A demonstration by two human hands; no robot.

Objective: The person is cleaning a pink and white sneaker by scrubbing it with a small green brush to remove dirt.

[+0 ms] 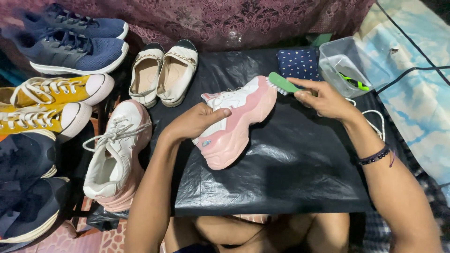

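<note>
Pink-and-white chunky sneaker (236, 119) lies on black plastic sheet (290, 164), long axis diagonal, one end toward upper right. Left hand (197, 122) clamps around its upper. Right hand (323, 99) grips green brush (282, 83), bristles touching the sneaker's upper-right end.

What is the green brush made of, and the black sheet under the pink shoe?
The green brush looks like smooth hard plastic with pale bristles. The black sheet seems to be thin plastic film: it is shiny and crinkled. The pink shoe has a matte, rubbery-looking sole.
</note>
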